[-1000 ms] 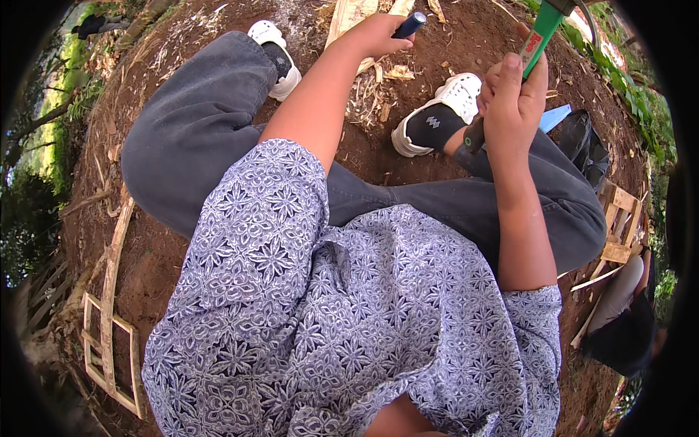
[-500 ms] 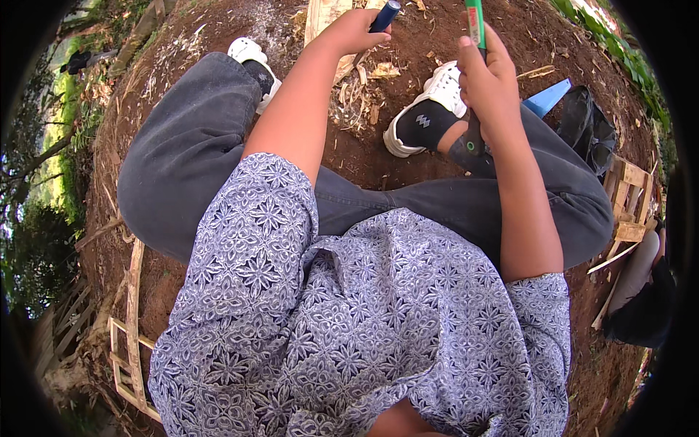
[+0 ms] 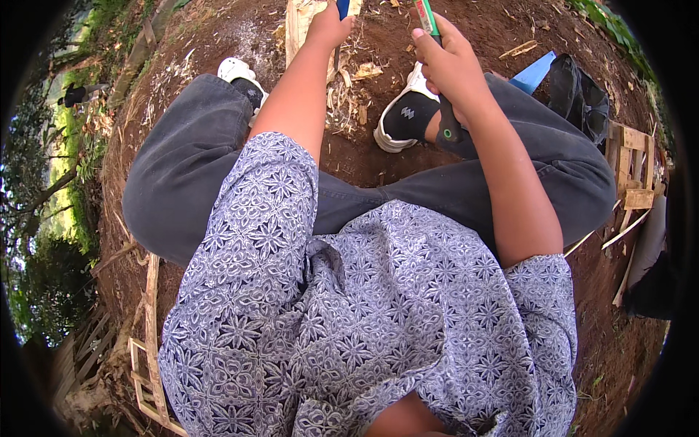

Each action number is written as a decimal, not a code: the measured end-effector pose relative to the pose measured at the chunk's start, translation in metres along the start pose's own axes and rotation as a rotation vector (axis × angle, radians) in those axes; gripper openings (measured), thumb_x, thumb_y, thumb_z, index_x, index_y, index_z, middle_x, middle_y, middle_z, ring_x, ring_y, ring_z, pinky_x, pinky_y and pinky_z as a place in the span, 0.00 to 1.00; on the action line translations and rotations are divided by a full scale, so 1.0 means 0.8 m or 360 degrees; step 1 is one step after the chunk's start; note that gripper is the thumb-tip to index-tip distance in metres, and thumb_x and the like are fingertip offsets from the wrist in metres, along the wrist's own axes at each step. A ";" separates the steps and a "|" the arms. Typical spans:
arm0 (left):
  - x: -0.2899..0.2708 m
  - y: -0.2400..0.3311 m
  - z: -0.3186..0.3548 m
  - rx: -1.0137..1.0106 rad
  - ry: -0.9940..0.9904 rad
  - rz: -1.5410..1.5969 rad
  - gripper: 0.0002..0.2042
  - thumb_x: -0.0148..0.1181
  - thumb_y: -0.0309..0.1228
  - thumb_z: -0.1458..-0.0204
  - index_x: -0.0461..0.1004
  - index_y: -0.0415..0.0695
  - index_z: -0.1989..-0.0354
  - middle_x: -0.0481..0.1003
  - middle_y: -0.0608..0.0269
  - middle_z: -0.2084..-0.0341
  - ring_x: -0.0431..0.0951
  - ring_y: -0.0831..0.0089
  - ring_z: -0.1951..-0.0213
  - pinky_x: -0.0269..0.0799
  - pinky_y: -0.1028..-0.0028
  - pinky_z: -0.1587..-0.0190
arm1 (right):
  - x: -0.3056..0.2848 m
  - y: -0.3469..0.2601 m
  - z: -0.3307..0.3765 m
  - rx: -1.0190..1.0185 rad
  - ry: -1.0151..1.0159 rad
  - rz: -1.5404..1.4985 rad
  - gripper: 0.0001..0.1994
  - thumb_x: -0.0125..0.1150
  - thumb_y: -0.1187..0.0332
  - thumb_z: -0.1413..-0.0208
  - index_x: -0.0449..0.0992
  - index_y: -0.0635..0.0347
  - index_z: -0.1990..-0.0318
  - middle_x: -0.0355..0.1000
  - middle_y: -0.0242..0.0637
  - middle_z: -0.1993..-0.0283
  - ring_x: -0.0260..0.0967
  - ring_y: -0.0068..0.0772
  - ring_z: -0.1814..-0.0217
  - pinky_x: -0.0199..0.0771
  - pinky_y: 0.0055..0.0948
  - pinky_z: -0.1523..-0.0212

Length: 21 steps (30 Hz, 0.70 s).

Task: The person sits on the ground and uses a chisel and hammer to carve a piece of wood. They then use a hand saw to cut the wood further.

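Near the top edge, my left hand (image 3: 331, 28) is closed around the blue handle of a chisel (image 3: 343, 9). A thin dark shaft shows below the fist, over the pale wooden plank (image 3: 297, 33) and its shavings. To the right, my right hand (image 3: 453, 65) grips a long tool that looks like a hammer (image 3: 425, 17), with a green shaft and a black grip. The grip's rounded end, with a small green-rimmed hole, sticks out below the hand. The tool's head lies outside the picture. The two hands are apart, and the chisel's tip cannot be made out.
My crossed legs and white shoes (image 3: 397, 120) frame the brown soil. Right of them lie a flat blue piece (image 3: 534, 71), a black plastic bag (image 3: 577, 98) and a wooden frame (image 3: 632, 164). Another wooden frame (image 3: 151, 375) stands at the lower left. Wood chips litter the ground.
Both hands have moved farther up and left in the picture, each still gripping its tool. My right hand has come a little closer to the left. The view has shifted slightly.
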<state>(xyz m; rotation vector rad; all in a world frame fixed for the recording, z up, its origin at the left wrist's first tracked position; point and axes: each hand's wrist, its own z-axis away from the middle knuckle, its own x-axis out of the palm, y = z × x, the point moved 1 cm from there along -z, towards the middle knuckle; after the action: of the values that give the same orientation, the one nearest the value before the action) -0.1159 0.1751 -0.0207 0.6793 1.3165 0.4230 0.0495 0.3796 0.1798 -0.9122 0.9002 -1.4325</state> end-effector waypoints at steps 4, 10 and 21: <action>-0.023 -0.051 -0.002 -0.0118 -0.0355 0.0601 0.14 0.69 0.39 0.41 0.79 0.43 0.54 0.84 0.60 0.64 0.86 0.70 0.59 0.81 0.65 0.52 | 0.018 0.008 0.007 0.0024 -0.0041 0.0199 0.23 0.56 0.61 0.30 0.65 0.53 0.31 0.61 0.22 0.71 0.54 0.10 0.79 0.57 0.17 0.82; -0.104 0.019 0.070 -0.0115 -0.0077 0.0306 0.19 0.75 0.36 0.53 0.80 0.38 0.55 0.84 0.49 0.66 0.85 0.61 0.63 0.79 0.63 0.58 | 0.018 -0.006 0.012 0.0017 -0.0024 0.0193 0.19 0.55 0.63 0.30 0.68 0.54 0.35 0.62 0.24 0.72 0.55 0.12 0.80 0.57 0.19 0.83; -0.085 0.011 0.147 -0.0151 0.0681 0.0157 0.24 0.75 0.47 0.50 0.78 0.41 0.55 0.82 0.54 0.65 0.84 0.59 0.61 0.77 0.62 0.54 | 0.031 -0.018 0.027 0.0142 -0.0098 0.0124 0.18 0.52 0.65 0.29 0.66 0.56 0.35 0.66 0.26 0.69 0.62 0.14 0.76 0.66 0.21 0.78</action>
<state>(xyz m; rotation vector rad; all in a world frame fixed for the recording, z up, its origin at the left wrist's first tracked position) -0.0157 0.1132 0.0474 0.5944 1.6569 0.7360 0.0626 0.3546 0.2028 -0.8413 0.8112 -1.3596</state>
